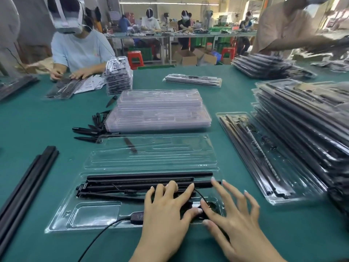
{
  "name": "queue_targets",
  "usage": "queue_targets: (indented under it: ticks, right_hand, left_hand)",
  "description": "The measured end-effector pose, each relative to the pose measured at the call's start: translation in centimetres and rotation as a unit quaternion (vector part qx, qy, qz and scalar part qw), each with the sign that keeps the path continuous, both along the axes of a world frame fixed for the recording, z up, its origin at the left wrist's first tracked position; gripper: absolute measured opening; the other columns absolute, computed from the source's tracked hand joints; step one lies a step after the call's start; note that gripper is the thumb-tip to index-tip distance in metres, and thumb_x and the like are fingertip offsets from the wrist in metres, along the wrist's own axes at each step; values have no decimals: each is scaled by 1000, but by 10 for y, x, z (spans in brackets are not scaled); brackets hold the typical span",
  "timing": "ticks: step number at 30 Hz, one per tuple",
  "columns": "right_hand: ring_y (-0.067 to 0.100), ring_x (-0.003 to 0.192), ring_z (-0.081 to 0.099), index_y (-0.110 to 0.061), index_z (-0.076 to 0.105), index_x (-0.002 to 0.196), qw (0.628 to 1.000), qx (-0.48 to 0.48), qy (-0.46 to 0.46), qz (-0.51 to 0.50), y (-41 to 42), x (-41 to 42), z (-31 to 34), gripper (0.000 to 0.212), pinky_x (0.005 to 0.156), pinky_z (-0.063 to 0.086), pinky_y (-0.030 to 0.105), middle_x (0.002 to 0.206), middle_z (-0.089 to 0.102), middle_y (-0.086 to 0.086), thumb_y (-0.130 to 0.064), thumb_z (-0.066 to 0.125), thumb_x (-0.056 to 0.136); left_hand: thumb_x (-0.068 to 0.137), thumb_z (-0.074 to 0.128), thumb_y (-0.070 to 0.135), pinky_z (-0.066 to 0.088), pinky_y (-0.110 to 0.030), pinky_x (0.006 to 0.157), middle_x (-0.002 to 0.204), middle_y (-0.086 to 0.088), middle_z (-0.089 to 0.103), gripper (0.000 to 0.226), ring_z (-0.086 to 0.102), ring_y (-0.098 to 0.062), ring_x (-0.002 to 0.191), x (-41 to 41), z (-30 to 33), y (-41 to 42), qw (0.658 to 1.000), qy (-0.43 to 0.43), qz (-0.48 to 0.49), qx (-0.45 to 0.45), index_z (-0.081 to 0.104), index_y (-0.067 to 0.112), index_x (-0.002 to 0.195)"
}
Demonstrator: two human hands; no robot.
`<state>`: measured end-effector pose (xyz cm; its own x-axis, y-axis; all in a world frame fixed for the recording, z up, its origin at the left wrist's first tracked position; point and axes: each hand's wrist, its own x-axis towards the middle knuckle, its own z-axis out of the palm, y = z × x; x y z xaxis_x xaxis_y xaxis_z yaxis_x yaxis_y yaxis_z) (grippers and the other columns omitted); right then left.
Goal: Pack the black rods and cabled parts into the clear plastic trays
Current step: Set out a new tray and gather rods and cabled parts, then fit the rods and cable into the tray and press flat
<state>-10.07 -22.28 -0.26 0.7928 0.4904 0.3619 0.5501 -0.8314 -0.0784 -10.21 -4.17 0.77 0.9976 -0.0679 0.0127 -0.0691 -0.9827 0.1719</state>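
Long black rods (149, 174) already in our open clear plastic tray (62, 218); left hand (166, 207), right hand (232, 210) flat, fingers spread, pressing black cable (105, 231) in; cable tail outside tray.

Definitely a factory packing floor — long green desk (236, 95) piled with stacks of clear trays (158, 110) and filled packs (302, 118), workers (81, 48) seated along it, more rows of benches (170, 34) behind, plus cardboard boxes (188, 56) and red stools (135, 58) on the floor.

Bare green table (47, 118) left; stacked empty trays (158, 110) block ahead, filled stack (302, 129) right.
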Motion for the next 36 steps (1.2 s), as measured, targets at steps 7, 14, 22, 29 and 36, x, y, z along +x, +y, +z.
queue_targets:
  ticks: [7,14,22,29,36]
  right_hand:
    - [-10,137,2,-58,62,105,937,146,317,20,-2,48,38,47,109,0,26,148,17,-29,-65,20,84]
    - [23,127,43,-24,14,151,706,564,425,-55,32,133,51,79,102,35,35,148,34,7,-41,58,89]
    - [9,96,62,-14,74,65,770,475,391,171,-6,104,68,88,92,46,29,89,64,-7,-92,34,65]
    - [1,145,-10,-61,-4,141,956,-107,208,175,-10,49,34,69,120,-5,37,157,-6,-22,-82,25,81]
    - [28,134,41,-36,33,146,974,-151,36,168,-12,38,17,50,100,28,43,150,37,3,-52,20,100]
  left_hand:
    - [90,26,68,4,-37,117,141,11,27,60,22,-13,132,2,3,-3,1000,-4,-1,19,11,52,146]
    - [89,29,69,3,-36,117,137,13,27,60,22,-13,129,2,0,-1,1000,-10,9,-4,14,53,145]
    - [71,51,73,46,-36,100,109,13,62,47,62,-9,100,1,9,-4,997,-64,12,-47,58,59,115]
    - [90,41,63,-17,-26,110,149,13,34,58,23,-5,139,-3,-8,-5,993,-69,28,-91,30,45,144]
    - [94,10,55,-31,-21,106,148,20,-24,62,-20,-5,143,-12,6,22,993,-11,-110,-32,-13,30,145]
